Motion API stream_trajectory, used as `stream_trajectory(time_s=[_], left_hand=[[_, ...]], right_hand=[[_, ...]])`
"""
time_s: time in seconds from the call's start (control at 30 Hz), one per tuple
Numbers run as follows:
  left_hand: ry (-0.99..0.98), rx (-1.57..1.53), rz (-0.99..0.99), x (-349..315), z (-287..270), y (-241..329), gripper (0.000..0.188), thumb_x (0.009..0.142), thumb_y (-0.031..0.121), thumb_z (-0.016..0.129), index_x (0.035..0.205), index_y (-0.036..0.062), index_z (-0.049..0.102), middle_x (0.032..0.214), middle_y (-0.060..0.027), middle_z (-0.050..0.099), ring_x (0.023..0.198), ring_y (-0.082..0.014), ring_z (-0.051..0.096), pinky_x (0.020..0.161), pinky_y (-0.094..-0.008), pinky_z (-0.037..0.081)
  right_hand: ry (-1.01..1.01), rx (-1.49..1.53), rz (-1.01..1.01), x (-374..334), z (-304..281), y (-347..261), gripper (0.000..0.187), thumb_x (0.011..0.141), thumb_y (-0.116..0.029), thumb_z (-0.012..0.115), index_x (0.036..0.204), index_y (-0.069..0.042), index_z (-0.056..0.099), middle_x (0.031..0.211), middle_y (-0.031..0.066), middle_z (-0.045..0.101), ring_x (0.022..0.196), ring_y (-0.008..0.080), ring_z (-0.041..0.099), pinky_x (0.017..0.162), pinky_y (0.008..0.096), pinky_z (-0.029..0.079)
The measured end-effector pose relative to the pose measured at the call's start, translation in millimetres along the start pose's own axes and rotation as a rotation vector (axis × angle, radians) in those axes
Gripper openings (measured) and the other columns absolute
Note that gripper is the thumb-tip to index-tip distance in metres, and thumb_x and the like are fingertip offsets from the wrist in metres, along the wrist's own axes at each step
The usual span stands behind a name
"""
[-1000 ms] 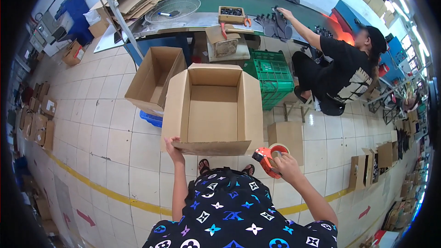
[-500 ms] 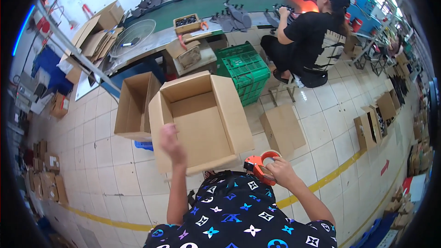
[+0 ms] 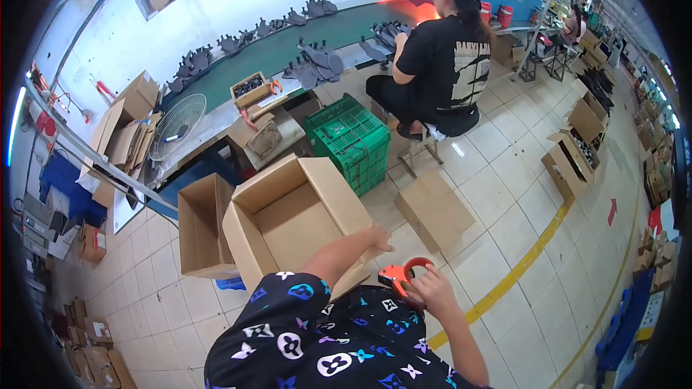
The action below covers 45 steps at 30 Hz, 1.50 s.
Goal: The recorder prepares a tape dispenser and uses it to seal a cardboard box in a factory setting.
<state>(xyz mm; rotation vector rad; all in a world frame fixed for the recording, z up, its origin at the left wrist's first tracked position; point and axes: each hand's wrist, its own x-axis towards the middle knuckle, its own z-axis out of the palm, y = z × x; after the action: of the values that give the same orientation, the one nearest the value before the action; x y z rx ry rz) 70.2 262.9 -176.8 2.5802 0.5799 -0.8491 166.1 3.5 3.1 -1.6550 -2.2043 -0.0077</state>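
Note:
An open cardboard box (image 3: 335,191) stands in front of me with its flaps folded outward. I see nothing inside the visible part of it. My left arm reaches across the box's near side, and my left hand (image 3: 375,238) is at its right near corner, fingers stretched out and holding nothing. Whether that hand touches the cardboard I cannot tell. Just right of the box, my right hand (image 3: 432,289) grips an orange tape dispenser (image 3: 394,274) close to my body. My left arm and sleeve hide the box's near edge.
A second open carton (image 3: 205,227) stands left of the box, and a green plastic crate (image 3: 353,140) beyond it. On the floor to the right lies a closed carton (image 3: 434,210). A co-worker (image 3: 450,65) sits by the conveyor belt (image 3: 267,50), which carries several dark grey parts.
My left hand has swung from the box's left side across to its right near corner. My right hand keeps hold of the tape dispenser. The view has turned to the right.

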Motion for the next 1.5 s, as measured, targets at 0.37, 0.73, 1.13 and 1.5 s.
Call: stream_trajectory(time_s=[0.37,0.73,1.13,1.5], left_hand=[[0.731,0.122,0.084,-179,-100,38,0.048,0.093,0.046,0.047,0.096,0.0061,0.073,0.114,-0.0213,0.059,0.117,-0.0396,0.048,0.105,-0.0532,0.031],[0.549,-0.377,-0.376,-289,-49,79,0.050,0.090,0.043,0.061,0.122,0.0047,0.054,0.105,-0.0196,0.059,0.100,-0.0379,0.059,0.086,-0.0470,0.044],[1.166,-0.101,-0.701,-206,-32,102,0.023,0.089,0.029,0.063,0.095,0.0081,0.054,0.079,-0.0070,0.057,0.069,-0.0244,0.058,0.062,-0.0372,0.042],[1.376,0.049,-0.414,-221,-7,68,0.026,0.077,0.018,0.067,0.063,0.0116,0.046,0.061,-0.0032,0.046,0.057,-0.0185,0.052,0.056,-0.0317,0.042]], right_hand=[[0.001,0.015,0.125,1,4,-24,0.025,0.074,-0.025,0.074,0.087,-0.009,0.060,0.088,0.0066,0.063,0.086,0.0214,0.060,0.104,0.0406,0.042],[0.024,-0.041,-0.101,40,18,25,0.023,0.077,-0.028,0.074,0.083,-0.011,0.059,0.074,0.0040,0.057,0.082,0.0196,0.059,0.106,0.0400,0.041],[-0.041,0.059,-0.554,129,28,93,0.023,0.084,-0.029,0.070,0.081,-0.009,0.060,0.067,0.0053,0.056,0.073,0.0209,0.059,0.101,0.0402,0.043],[-0.368,0.186,-0.830,180,16,103,0.028,0.085,-0.034,0.066,0.080,-0.008,0.057,0.067,0.0065,0.061,0.070,0.0224,0.064,0.079,0.0343,0.048]])
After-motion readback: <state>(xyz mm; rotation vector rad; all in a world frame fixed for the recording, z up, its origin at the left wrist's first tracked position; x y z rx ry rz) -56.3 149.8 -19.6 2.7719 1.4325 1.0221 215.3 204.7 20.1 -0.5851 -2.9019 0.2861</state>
